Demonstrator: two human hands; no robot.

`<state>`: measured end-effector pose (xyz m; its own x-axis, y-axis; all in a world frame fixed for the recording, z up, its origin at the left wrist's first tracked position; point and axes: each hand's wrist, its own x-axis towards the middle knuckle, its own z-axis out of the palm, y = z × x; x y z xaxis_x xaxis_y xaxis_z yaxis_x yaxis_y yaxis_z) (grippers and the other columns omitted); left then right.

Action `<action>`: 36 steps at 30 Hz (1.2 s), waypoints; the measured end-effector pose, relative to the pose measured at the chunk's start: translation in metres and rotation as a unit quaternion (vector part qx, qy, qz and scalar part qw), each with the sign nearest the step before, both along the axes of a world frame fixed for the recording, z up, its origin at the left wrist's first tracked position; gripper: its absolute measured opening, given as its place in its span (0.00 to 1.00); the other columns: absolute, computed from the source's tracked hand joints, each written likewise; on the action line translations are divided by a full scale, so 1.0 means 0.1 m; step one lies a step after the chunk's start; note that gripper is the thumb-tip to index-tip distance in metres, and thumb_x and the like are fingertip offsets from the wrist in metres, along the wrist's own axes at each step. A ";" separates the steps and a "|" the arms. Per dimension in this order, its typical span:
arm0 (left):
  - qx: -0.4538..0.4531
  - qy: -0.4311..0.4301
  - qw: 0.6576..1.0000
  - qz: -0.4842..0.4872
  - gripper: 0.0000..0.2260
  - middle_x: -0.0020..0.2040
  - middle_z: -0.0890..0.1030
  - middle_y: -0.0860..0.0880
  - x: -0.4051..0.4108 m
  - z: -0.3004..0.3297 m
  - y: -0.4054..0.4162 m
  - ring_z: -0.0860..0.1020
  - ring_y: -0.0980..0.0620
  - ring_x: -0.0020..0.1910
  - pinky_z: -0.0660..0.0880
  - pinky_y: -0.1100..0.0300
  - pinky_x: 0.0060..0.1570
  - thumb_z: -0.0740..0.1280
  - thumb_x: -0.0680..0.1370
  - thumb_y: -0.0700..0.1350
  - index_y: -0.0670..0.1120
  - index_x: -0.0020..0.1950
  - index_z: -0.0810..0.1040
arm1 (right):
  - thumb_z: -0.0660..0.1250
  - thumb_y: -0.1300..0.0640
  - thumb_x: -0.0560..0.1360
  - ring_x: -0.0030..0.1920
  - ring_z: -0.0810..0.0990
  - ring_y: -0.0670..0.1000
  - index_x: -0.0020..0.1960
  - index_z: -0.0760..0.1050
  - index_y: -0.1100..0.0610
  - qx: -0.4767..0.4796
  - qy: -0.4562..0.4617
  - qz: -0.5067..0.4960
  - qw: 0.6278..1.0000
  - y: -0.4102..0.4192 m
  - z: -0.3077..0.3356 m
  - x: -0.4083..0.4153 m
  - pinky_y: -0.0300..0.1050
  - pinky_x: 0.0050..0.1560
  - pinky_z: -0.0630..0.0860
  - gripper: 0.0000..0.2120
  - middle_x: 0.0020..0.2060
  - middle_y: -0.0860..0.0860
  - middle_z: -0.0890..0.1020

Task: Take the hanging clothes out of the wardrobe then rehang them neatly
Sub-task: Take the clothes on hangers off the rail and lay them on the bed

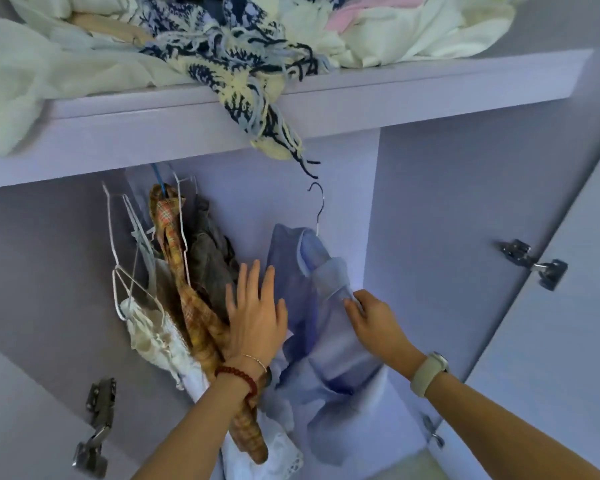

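— Clothes hang in two lots under the shelf of my wardrobe: a bunch on the left and one blue shirt apart on the right.

— What's your left hand doing?

— My left hand is flat, fingers straight and spread, pressed against the side of the bunch. It touches the plaid garment and the grey garment; it grips nothing.

— And the right?

— My right hand pinches a fold of the blue shirt's fabric between thumb and curled fingers, near the collar.

— Is that shirt on a hanger?

— Yes, on a metal hanger. Its hook stands free in the air below the shelf, with no rail visible.

— What else is in the bunch?

— White wire hangers, a cream lacy piece on one of them, and white fabric lower down. A blue hook tops the plaid one.

— On the shelf?

— A heap of pale clothes and a navy-and-cream knitted scarf whose fringe dangles over the edge. Door hinges show at right and lower left.
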<state>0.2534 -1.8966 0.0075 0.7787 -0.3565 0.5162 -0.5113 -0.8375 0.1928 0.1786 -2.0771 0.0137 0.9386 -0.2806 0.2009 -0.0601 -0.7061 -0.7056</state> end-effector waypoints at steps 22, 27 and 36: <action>-0.069 0.272 0.735 -0.617 0.12 0.41 0.73 0.53 -3.33 -0.71 -3.06 0.71 0.51 0.34 0.70 0.51 0.36 0.51 0.75 0.57 0.52 0.40 0.66 | 0.52 0.33 0.73 0.51 0.78 0.56 0.66 0.64 0.47 -0.112 0.206 -0.348 0.908 -1.33 -0.37 -4.81 0.45 0.48 0.71 0.27 0.40 0.46 0.81; -0.026 0.296 0.637 -0.712 0.16 0.33 0.72 0.53 -4.51 -0.62 -3.61 0.70 0.56 0.32 0.67 0.57 0.34 0.52 0.74 0.58 0.51 0.31 0.66 | 0.43 0.36 0.69 0.48 0.77 0.58 0.59 0.72 0.53 -0.114 0.190 -0.459 0.860 -1.25 -0.48 -5.88 0.47 0.41 0.66 0.32 0.46 0.55 0.81; 0.013 0.396 0.453 -0.799 0.07 0.31 0.74 0.47 -5.93 -0.28 -4.12 0.71 0.49 0.34 0.67 0.63 0.34 0.61 0.73 0.53 0.56 0.36 0.70 | 0.52 0.50 0.74 0.33 0.67 0.54 0.45 0.69 0.56 0.016 0.101 -0.662 0.742 -0.96 -0.28 -6.53 0.42 0.35 0.57 0.11 0.27 0.49 0.68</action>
<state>-0.3398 -2.3085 -0.0202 -0.5460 -0.7892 0.2812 -0.2475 0.4726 0.8458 -0.4748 -2.1728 -0.0147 -0.1554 -0.9856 0.0663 -0.7932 0.0845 -0.6030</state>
